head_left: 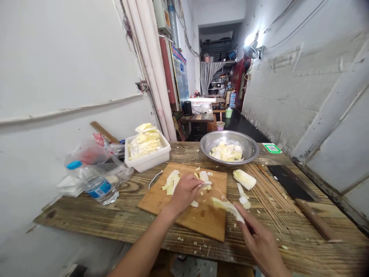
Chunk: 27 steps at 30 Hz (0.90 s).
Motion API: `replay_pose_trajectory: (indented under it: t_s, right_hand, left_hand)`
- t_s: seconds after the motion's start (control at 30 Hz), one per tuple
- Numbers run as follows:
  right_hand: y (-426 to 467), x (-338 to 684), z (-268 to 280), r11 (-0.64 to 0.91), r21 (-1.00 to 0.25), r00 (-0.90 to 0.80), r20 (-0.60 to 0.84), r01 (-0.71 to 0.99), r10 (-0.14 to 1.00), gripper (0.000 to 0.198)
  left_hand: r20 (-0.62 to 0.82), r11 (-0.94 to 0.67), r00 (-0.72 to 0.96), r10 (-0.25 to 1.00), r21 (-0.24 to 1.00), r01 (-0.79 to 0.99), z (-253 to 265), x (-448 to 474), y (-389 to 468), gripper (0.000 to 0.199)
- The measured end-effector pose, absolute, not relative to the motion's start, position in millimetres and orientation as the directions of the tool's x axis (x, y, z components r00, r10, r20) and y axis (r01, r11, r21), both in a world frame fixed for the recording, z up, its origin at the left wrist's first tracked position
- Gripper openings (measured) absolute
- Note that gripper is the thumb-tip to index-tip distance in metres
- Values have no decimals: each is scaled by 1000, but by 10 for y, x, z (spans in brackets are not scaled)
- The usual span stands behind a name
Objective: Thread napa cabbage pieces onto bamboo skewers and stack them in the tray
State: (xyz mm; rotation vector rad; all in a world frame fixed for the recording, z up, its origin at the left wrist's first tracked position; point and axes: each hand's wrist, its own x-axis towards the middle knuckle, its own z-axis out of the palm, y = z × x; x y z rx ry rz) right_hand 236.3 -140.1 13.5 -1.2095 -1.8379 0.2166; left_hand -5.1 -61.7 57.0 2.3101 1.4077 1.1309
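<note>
My left hand (184, 193) is over the wooden cutting board (209, 221), its fingers closed on a small white cabbage piece (205, 185). At the board's right edge, my right hand (257, 236) grips a long pale cabbage leaf (226, 206) between thumb and fingers. A thin skewer seems to run by this leaf, but I cannot tell whether it pierces it. Another yellow-white leaf piece (172, 182) lies on the board left of my hand, among small scraps. Bamboo skewers (268, 194) are spread to the right, beside a cut cabbage heart (244, 179).
Behind the board stand a metal bowl (204, 148) of cabbage pieces and a white tub (152, 161) stacked with skewered leaves. A cleaver (291, 182) lies at right. A water bottle (92, 182) and plastic bags (89, 152) crowd the left, near the wall.
</note>
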Motion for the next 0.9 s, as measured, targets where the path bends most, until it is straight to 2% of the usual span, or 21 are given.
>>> replay_pose_trajectory:
  t_s: [0.07,0.1,0.17,0.23,0.3,0.37,0.43,0.57,0.9]
  right_hand:
    - [-1448,2410,297,570,-579,-231,554,583,800,33]
    - [-1478,2425,381,586,-591,-263,543,554,797,33]
    - [-1543,2437,540,571,-635,-290,498,520,817,31]
    - [-1608,2426,672,495,-707,-323,377,506,868,32]
    - [-1666,2395,774,414,-761,-392,227,501,892,35]
    - [-1709,2350,847,389,-780,-470,139,491,871,29]
    - [-1737,2304,893,406,-776,-520,119,483,846,22]
    - [-1768,2243,903,446,-729,-562,101,520,821,27]
    - [-1814,2189,865,476,-660,-587,65,581,807,32]
  left_hand:
    - [516,-494,89,852,736,463,641,-151,-825,13]
    - [459,-439,25,888,831,340,669,-185,-942,14]
    - [246,-244,-24,969,967,66,706,-219,-1179,19]
    - [35,-35,-3,999,986,-164,715,-214,-1395,24]
    - [-92,94,23,996,950,-298,702,-190,-1564,29]
    - [-168,167,29,985,917,-361,672,-163,-1679,37]
    - [-206,204,35,978,902,-381,636,-144,-1749,38]
    - [-235,235,46,971,895,-378,588,-124,-1806,24]
    - [-257,265,75,964,880,-394,622,-99,-1823,26]
